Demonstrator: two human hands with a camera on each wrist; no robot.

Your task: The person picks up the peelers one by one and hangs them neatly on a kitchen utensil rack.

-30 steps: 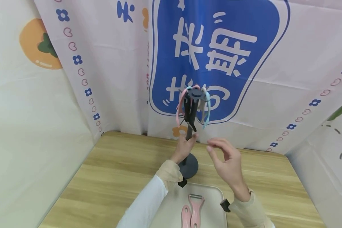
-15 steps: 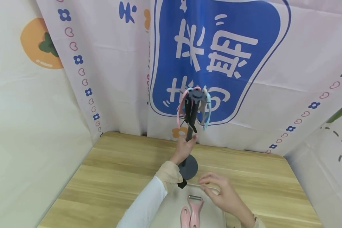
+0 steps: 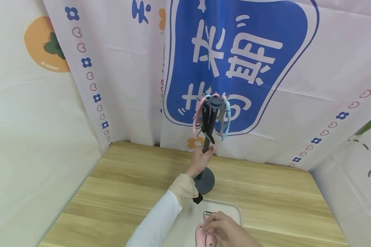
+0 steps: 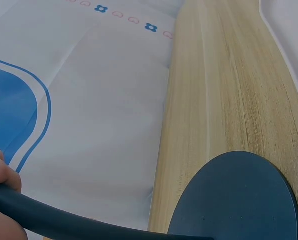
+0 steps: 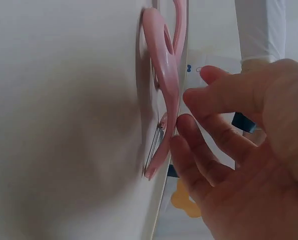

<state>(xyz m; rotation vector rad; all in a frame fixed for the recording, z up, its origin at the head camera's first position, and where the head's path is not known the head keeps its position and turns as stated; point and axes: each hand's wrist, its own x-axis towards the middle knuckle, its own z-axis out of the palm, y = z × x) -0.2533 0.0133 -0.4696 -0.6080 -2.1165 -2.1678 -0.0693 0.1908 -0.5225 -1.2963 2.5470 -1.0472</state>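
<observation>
In the head view, my left hand (image 3: 200, 160) grips the dark pole (image 3: 206, 145) of an upright stand, below its ring of hooks (image 3: 215, 102). The stand's round base (image 3: 205, 181) is on the table behind a tray. My right hand (image 3: 224, 229) is over two pink tools lying side by side in the cream tray (image 3: 241, 218). One is a pink peeler (image 5: 164, 75) with a metal blade across its head; the other pink handle (image 3: 200, 233) lies to its left. In the right wrist view, loosely bent fingertips (image 5: 181, 145) are right at the peeler's neck.
A pink tool (image 3: 197, 120), a light-blue tool (image 3: 227, 120) and a black-handled tool (image 3: 205, 118) hang from the stand's hooks. A printed cloth (image 3: 136, 103) hangs behind the wooden table (image 3: 117, 192), with pale sheets at both sides.
My right hand has come down from beside the pole to the peeler in the tray. The left hand keeps its grip on the pole.
</observation>
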